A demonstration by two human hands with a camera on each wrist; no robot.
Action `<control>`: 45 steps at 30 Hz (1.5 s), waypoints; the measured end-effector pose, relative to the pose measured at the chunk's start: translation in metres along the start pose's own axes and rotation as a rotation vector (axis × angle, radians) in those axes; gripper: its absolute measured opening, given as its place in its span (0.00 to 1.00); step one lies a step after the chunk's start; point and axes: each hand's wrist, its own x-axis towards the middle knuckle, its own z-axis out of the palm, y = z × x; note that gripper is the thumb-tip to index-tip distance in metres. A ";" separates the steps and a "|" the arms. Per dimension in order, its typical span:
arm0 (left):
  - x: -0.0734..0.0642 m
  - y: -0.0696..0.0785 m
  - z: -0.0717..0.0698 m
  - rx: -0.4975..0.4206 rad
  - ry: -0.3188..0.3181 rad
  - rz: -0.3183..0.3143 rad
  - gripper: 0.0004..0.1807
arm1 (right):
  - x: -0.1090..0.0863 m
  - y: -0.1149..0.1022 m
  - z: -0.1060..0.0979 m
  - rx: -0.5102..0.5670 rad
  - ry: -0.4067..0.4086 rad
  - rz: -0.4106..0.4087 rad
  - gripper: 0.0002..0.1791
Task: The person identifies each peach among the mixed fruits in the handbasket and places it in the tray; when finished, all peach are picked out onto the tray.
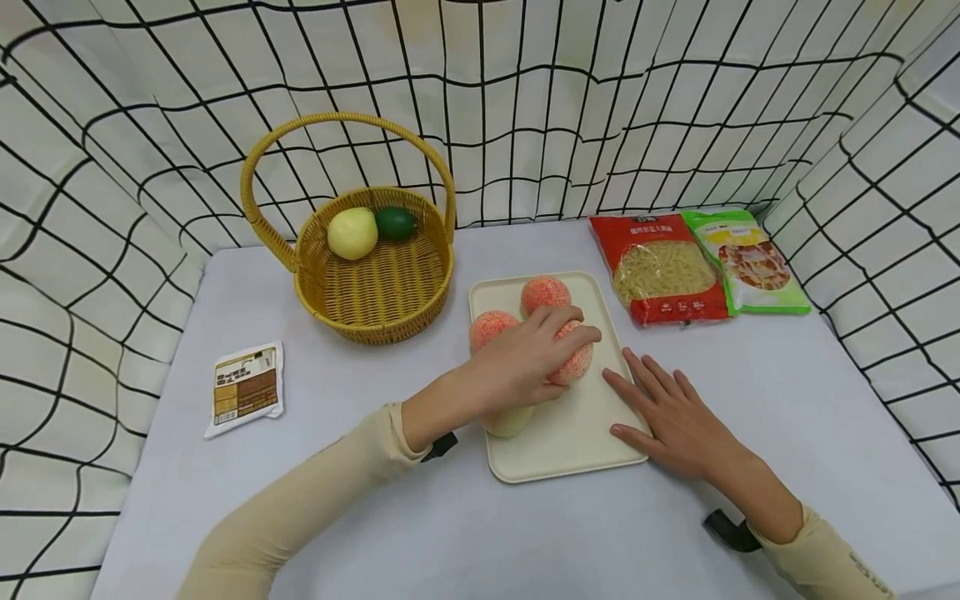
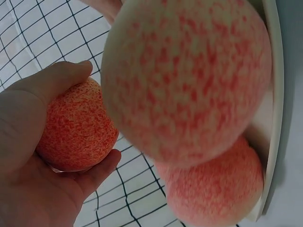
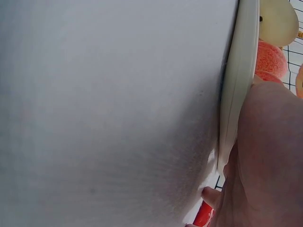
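Observation:
My left hand (image 1: 525,354) grips a red-speckled peach (image 1: 576,360) over the cream tray (image 1: 577,442). In the left wrist view, thumb and fingers curl round that peach (image 2: 80,127). Two more peaches, one at the back (image 1: 545,293) and one at the left (image 1: 491,327), sit on the tray. A pale yellowish fruit (image 1: 508,422) lies under my left wrist, partly hidden by it. My right hand (image 1: 678,425) rests with fingers spread at the tray's right edge; in the right wrist view it lies against the tray's rim (image 3: 236,94).
A yellow wicker basket (image 1: 375,333) at the back left holds a pale yellow fruit (image 1: 352,233) and a dark green one (image 1: 395,223). A white-and-brown packet (image 1: 246,387) lies at left. Red (image 1: 663,271) and green (image 1: 753,262) food bags lie back right. Black netting surrounds the table.

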 end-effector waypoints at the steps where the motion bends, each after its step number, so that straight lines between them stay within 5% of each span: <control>1: 0.001 0.001 0.003 0.007 -0.006 0.005 0.40 | 0.000 0.000 0.000 -0.001 -0.001 0.000 0.45; 11: 0.001 0.012 0.023 0.069 -0.038 0.082 0.37 | -0.001 0.000 0.000 -0.001 0.007 -0.005 0.45; 24: 0.002 0.017 0.038 0.074 -0.079 0.110 0.36 | 0.000 0.001 0.000 0.023 -0.003 0.012 0.46; 33: 0.004 0.021 0.046 0.167 -0.134 0.112 0.32 | -0.001 0.001 0.001 0.025 0.010 0.002 0.44; 45: 0.003 0.019 0.053 0.235 -0.123 0.127 0.25 | 0.000 0.001 0.000 0.011 0.018 -0.008 0.44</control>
